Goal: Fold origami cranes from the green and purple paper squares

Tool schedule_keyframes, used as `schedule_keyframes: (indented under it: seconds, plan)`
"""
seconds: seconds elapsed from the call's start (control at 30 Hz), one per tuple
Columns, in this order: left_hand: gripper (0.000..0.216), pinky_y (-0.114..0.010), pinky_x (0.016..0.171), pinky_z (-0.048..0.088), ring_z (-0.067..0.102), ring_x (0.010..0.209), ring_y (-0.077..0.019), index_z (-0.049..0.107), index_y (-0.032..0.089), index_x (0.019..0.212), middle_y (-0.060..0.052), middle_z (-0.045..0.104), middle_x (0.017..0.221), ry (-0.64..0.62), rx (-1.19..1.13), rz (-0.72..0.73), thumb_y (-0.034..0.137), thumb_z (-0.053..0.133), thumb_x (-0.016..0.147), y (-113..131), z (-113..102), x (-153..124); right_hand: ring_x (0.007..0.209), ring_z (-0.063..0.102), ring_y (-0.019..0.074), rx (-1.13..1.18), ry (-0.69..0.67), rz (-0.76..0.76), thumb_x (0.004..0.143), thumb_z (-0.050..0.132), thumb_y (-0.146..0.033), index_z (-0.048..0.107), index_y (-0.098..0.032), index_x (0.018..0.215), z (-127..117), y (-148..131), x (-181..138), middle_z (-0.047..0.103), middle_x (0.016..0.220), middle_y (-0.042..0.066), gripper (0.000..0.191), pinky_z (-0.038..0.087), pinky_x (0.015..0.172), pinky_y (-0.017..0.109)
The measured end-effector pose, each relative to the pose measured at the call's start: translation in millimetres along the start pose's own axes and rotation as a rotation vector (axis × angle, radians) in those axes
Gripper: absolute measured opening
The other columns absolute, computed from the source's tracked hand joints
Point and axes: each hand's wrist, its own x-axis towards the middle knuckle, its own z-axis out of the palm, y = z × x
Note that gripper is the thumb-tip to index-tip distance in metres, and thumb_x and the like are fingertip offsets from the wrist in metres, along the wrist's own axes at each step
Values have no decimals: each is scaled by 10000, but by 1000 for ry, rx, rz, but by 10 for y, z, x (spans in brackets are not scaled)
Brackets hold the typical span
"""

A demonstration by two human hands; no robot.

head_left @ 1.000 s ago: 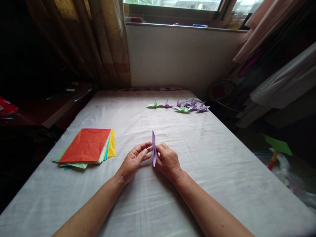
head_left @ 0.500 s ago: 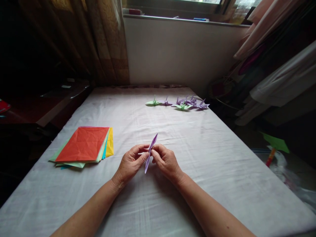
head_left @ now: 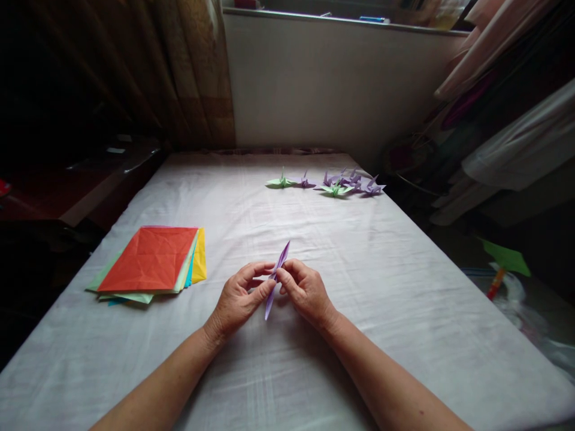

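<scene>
Between my two hands is a folded piece of purple origami paper (head_left: 270, 304), long and narrow, tilted with its upper tip leaning right. My left hand (head_left: 240, 295) pinches it from the left, thumb in front and fingers behind. From the other side, the thumb and forefinger of my right hand (head_left: 306, 291) grip its middle, where the fingertips hide part of the folds. Farther back on the cloth stand several finished paper cranes, purple ones (head_left: 372, 187) and green ones (head_left: 336, 190).
A stack of coloured square paper (head_left: 148, 260), red on top, lies to my left on the white cloth-covered table (head_left: 251, 383). A curtain (head_left: 193, 78) hangs at the back left. Clothes (head_left: 525, 143) hang on the right, above a green paper piece (head_left: 507, 257) beside the table.
The view has tipped slightly downward. My right thumb has moved a little left over the middle of the purple paper; both hands keep hold of it.
</scene>
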Motion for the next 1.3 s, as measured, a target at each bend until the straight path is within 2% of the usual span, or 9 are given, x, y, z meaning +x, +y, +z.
schedule_keyframes:
  seconds: [0.37, 0.67, 0.87, 1.0, 1.13, 1.3]
  plan:
    - [398, -330, 835, 562, 663, 1029, -250, 701, 182, 1091, -101, 696, 1151, 6, 25, -3, 434, 723, 783, 59, -5, 19, 577, 580, 112, 14, -12, 2, 912, 513, -412, 598, -202, 806, 5, 0, 2, 646, 702, -1, 249, 471, 568, 216]
    - [445, -317, 790, 568, 662, 1010, -251, 697, 183, 1106, -104, 691, 1159, -9, 31, -15, 455, 743, 756, 87, -13, 7, 560, 548, 111, -18, 3, -13, 902, 525, -417, 585, -207, 781, 12, 18, 4, 588, 641, -21, 249, 448, 546, 214]
    - [418, -304, 790, 570, 651, 1037, -248, 687, 187, 1116, -94, 699, 1128, -23, 21, 3, 442, 716, 786, 92, -10, 11, 573, 550, 113, -15, 4, -19, 900, 520, -413, 591, -201, 780, -3, -8, 11, 631, 686, -1, 253, 455, 567, 221]
    - [421, -320, 812, 568, 664, 1006, -242, 676, 190, 1140, -93, 701, 1128, -44, 16, -3, 443, 693, 805, 105, -17, 7, 565, 544, 112, -38, 11, -27, 892, 524, -389, 607, -195, 776, -14, -32, 5, 621, 664, -3, 242, 445, 557, 220]
    - [403, -322, 843, 562, 647, 1060, -253, 686, 187, 1113, -95, 703, 1127, -32, 9, -7, 429, 709, 791, 119, -9, -2, 572, 549, 114, -37, 3, -35, 895, 516, -375, 627, -193, 788, -21, -58, -3, 629, 675, 2, 239, 445, 559, 223]
    - [416, -337, 866, 562, 657, 1053, -250, 681, 190, 1105, -88, 701, 1139, -33, -58, -48, 434, 732, 773, 122, 18, -14, 582, 548, 116, -27, 5, -23, 901, 516, -413, 631, -201, 806, -35, -61, -8, 619, 675, -2, 260, 447, 554, 221]
